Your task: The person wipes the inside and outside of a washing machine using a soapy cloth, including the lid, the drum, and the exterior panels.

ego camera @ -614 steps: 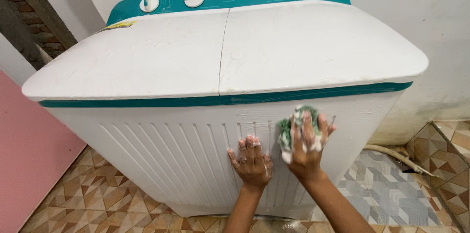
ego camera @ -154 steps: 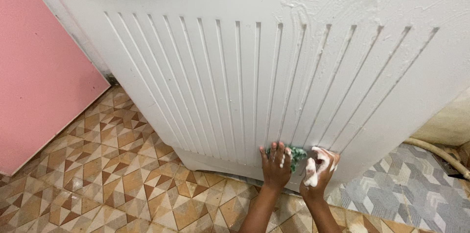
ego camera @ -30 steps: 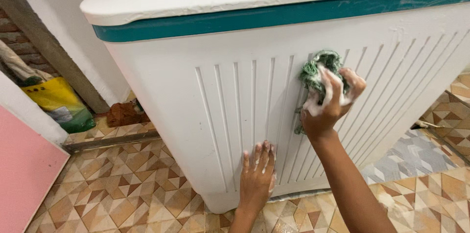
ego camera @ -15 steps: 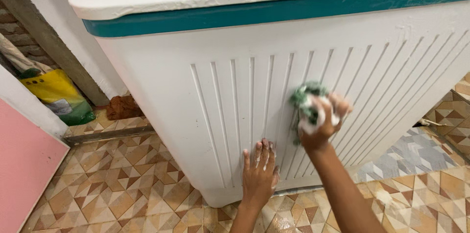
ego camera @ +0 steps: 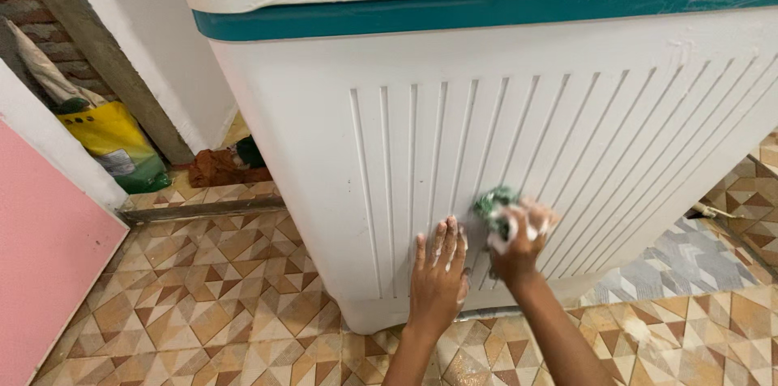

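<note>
The left hand (ego camera: 438,282) lies flat and unclenched, fingers spread and pointing up, pressed against the lower front panel of the white washing machine (ego camera: 519,151). Just beside it, to its right, the right hand (ego camera: 520,238) is clenched around a green scrubbing cloth (ego camera: 494,209), which it presses against the ribbed panel; white suds cover the knuckles and part of the cloth (the cloth pokes out above and to the left of the fingers). Both forearms rise from the bottom edge of the view.

Below the hands lies a floor of brown and cream geometric tiles (ego camera: 219,305). Above them the vertical ribs of the panel run up to a teal band (ego camera: 486,9) beneath the machine's white lid. Well away to the left of the hands stands a pink panel (ego camera: 40,272), and beyond it, near the wall, sit a yellow bag (ego camera: 113,143) and a crumpled brown rag (ego camera: 215,167).
</note>
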